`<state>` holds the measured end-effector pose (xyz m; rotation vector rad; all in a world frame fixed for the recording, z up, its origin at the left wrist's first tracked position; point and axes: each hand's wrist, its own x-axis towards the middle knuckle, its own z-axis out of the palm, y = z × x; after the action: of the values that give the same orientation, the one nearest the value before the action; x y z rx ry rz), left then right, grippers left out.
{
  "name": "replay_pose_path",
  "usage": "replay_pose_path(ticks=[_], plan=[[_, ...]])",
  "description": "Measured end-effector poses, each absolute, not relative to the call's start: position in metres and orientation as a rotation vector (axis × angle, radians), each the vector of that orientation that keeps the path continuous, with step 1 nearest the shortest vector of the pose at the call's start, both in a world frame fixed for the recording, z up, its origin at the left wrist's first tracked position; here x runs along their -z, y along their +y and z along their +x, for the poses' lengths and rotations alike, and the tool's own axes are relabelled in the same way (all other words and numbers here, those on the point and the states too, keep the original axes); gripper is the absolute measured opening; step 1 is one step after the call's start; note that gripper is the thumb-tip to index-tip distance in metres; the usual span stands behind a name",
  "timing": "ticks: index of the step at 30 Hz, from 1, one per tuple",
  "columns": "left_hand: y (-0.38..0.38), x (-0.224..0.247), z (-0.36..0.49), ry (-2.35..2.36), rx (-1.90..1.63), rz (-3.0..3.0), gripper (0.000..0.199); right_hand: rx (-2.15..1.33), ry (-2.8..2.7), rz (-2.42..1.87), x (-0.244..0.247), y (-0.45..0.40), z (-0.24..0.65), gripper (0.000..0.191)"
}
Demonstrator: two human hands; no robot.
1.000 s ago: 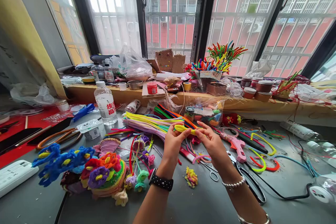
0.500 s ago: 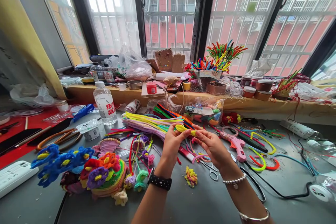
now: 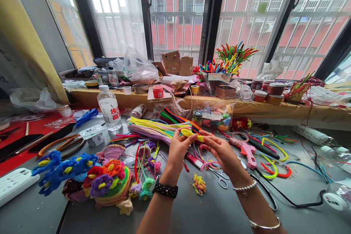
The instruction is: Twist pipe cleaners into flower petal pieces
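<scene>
1. Yellow fuzzy strip, bent into a loop at its left end, is held up between both hands, above the tabletop.
2. Left hand: thumb and fingers pinched on the looped end. Black dotted watch band on that wrist.
3. Right hand: fingertips pinched together on the strip's other end. Beaded bracelet on that wrist.
4. Bundle of fuzzy stems, yellow and lilac among them, lies just beyond and to the left of the left hand.
5. Between the forearms, nearer the wearer than the hands: small yellow-and-pink fuzzy piece.
6. Scissors, silver handles, lie just beside the right hand, partly hidden by it.
7. Pink glue gun right of the right hand; bent neon stems farther right.
8. Left of the left hand: fuzzy flowers, several colours. Clear bottle stands upright beyond them.
9. Well past both hands: cluttered windowsill.
</scene>
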<state>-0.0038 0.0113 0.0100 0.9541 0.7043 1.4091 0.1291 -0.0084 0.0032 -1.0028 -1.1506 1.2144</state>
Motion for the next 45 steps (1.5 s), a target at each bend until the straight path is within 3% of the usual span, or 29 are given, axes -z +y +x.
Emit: replay_pose_path(ticks=[10,16,22,27,30,34,41,45], plan=[[0.01,-0.011,-0.006,0.694,-1.367,0.959,0.051,-1.424,-1.084,-0.866,0.0,-0.009,0.13,0.019],[0.008,-0.015,-0.007,0.675,-1.355,0.985,0.049,-1.302,-1.212,-0.929,-0.008,-0.012,0.13,0.022],[0.009,-0.012,-0.004,0.655,-1.388,0.949,0.046,-0.703,-1.456,-1.078,-0.011,-0.014,0.125,0.017],[0.012,-0.006,-0.001,0.644,-1.321,0.743,0.032,0.179,-1.618,-1.11,0.001,-0.014,0.122,0.007],[0.011,-0.006,-0.001,0.637,-1.318,0.775,0.028,0.407,-1.731,-1.088,0.006,-0.016,0.121,0.011],[0.009,-0.009,-0.005,0.697,-1.285,0.859,0.024,0.262,-1.809,-1.048,0.004,-0.014,0.122,0.007],[0.005,-0.012,-0.009,0.708,-0.939,1.123,0.027,-0.436,-1.601,-1.108,-0.007,-0.01,0.135,0.022],[0.006,-0.01,-0.007,0.745,-0.885,1.304,0.026,-0.466,-1.654,-1.171,-0.016,-0.015,0.142,0.024]])
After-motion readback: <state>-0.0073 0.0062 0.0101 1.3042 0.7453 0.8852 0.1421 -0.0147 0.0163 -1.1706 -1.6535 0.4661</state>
